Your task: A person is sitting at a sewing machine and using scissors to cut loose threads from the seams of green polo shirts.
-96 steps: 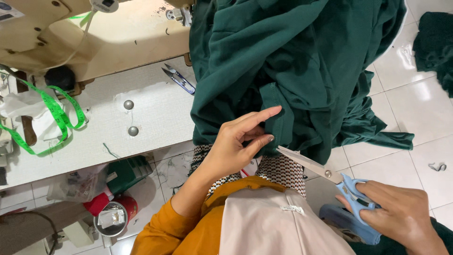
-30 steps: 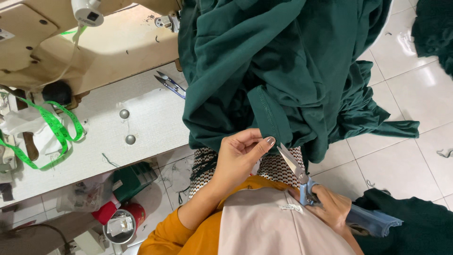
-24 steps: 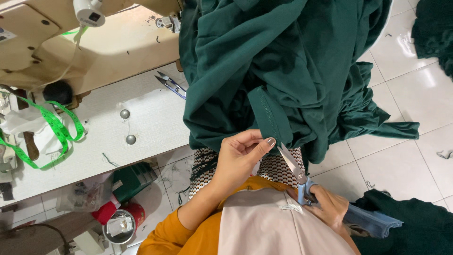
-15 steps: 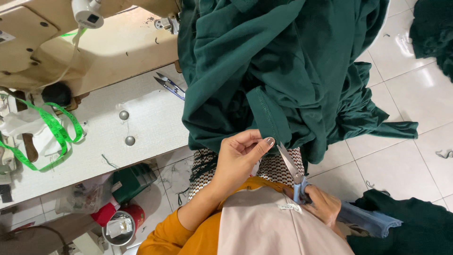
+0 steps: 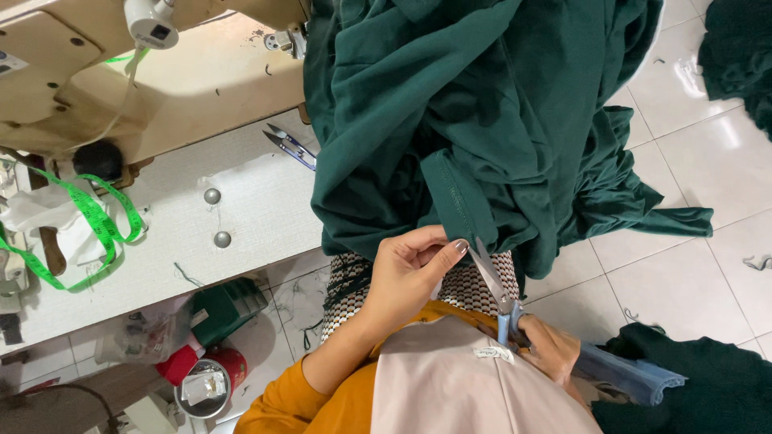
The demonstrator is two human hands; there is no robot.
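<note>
A large heap of dark green fabric [image 5: 482,120] hangs off the sewing table over my lap. My left hand [image 5: 410,269] pinches the lower end of a stitched green band [image 5: 462,205] of that fabric. My right hand [image 5: 551,350] grips blue-handled scissors [image 5: 498,293], whose blades point up at the band's end, right beside my left fingertips. The hand is partly hidden behind my beige top.
A beige sewing machine [image 5: 121,56] stands at the top left on the white table [image 5: 241,209]. Small thread snips [image 5: 289,146] lie by the fabric, and a green tape measure [image 5: 88,229] lies at the left. More green cloth [image 5: 708,386] lies on the tiled floor.
My right hand brought the scissors in from the lower right up to the band's end. My left hand went from flat on the fabric to pinching the band.
</note>
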